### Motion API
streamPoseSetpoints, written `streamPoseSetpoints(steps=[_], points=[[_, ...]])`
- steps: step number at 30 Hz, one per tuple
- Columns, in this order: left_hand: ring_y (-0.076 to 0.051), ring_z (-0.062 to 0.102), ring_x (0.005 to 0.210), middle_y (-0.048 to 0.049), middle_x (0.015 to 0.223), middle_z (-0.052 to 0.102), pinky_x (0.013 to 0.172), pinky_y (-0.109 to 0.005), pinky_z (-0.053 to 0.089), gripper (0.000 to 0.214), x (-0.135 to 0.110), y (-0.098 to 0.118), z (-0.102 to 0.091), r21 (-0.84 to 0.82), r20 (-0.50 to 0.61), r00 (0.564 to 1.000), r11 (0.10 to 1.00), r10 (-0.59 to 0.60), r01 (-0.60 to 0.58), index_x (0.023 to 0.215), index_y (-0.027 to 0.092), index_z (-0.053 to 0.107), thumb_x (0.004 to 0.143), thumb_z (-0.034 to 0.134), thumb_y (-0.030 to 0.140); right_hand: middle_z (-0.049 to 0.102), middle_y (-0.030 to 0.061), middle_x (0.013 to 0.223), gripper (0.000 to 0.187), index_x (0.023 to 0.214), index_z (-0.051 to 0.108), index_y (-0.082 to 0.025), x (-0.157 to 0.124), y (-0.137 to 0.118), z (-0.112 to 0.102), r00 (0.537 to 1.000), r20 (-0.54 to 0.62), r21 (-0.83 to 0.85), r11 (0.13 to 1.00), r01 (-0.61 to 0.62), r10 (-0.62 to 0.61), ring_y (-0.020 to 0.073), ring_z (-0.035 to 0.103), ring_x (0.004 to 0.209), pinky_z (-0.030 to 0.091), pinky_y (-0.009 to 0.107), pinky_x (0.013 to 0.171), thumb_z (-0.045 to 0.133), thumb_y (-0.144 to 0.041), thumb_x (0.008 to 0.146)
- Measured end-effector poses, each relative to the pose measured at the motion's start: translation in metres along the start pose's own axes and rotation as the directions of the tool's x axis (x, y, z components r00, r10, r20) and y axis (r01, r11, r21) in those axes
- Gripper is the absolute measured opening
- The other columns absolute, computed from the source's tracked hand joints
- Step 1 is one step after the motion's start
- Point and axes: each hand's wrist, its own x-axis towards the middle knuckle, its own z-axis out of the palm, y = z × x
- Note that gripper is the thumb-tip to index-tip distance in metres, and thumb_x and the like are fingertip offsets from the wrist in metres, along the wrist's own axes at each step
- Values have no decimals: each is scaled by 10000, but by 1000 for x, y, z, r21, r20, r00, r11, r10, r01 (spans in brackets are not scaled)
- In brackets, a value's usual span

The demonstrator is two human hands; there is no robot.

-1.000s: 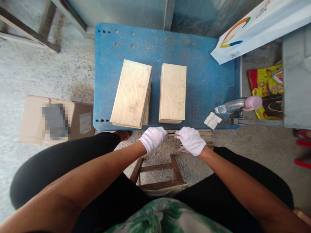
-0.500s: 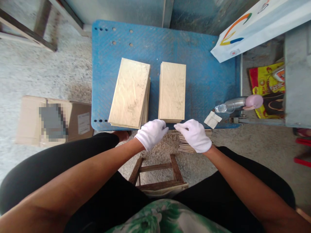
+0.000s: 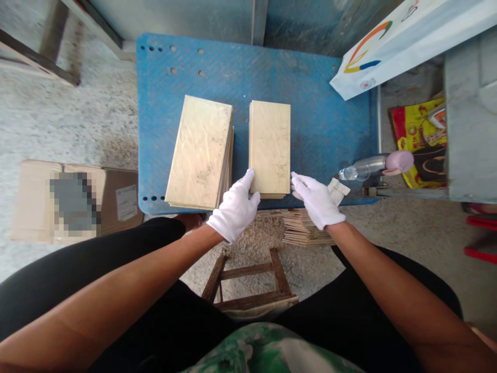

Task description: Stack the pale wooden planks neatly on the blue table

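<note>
Gloved hands on the near corners of the stack of beige rectangular tiles [image 3: 269, 147]

My left hand [image 3: 234, 210] and right hand [image 3: 315, 199] are open, fingertips against its near edge on the blue textured platform [image 3: 322, 124], gripping nothing. There's a narrow gap to the bigger tilted tile stack [image 3: 200, 150] and plenty of bare blue on the right. My right hand half hides a folded white paper [image 3: 338, 187].

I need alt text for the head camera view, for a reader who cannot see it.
A white-gloved left hand and right hand touch the near corners of a stack of beige tiles on a blue platform. A second tile stack lies left of it, a water bottle to the right.
</note>
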Motion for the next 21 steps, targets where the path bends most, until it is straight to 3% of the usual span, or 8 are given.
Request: streamPoseSetpoints(steps=[4, 8, 13, 18, 21], points=[[-235, 606, 1077, -119, 1109, 663, 967, -342, 470, 668, 0, 3, -1, -8, 49, 998, 999, -50, 51, 1454, 117, 336, 837, 540, 272, 623, 94, 1243, 440, 1137, 663, -193, -1, -8, 2, 999, 44, -7, 1000, 25, -25, 222, 549, 1187, 406, 418, 1046, 541, -510, 858], [-237, 636, 1012, -116, 1054, 679, 931, -357, 488, 687, 0, 5, -2, 25, 78, 994, 997, -76, 74, 1468, 133, 306, 838, 537, 279, 643, 91, 1209, 442, 1135, 665, -192, -1, -10, 3, 999, 44, -21, 1000, 2, -2, 233, 571, 1153, 424, 430, 1021, 544, -510, 852], [-248, 641, 1012, -139, 1094, 669, 937, -368, 480, 697, -2, 7, -3, 70, 99, 993, 996, -68, 61, 1482, 131, 260, 858, 517, 306, 672, 67, 1153, 418, 1137, 657, -199, -1, -10, 8, 994, 111, -28, 1000, -3, 6, 215, 608, 1088, 436, 415, 999, 501, -491, 883], [-259, 595, 1113, -170, 1192, 621, 982, -335, 444, 722, -9, 8, 1, 130, 106, 994, 991, -20, 6, 1485, 90, 210, 868, 504, 323, 589, 115, 1287, 452, 1201, 625, -141, -5, -22, 9, 996, 92, -131, 991, 20, -8, 226, 509, 1234, 322, 403, 1095, 515, -440, 880], [-269, 557, 1174, -186, 1235, 592, 1007, -354, 423, 735, -17, 7, 6, 188, 117, 993, 981, 16, -38, 1489, 75, 144, 886, 469, 340, 601, 106, 1273, 451, 1200, 630, -156, -11, -30, 8, 994, 110, -161, 987, 28, -11, 232, 500, 1245, 318, 403, 1097, 504, -451, 882]])
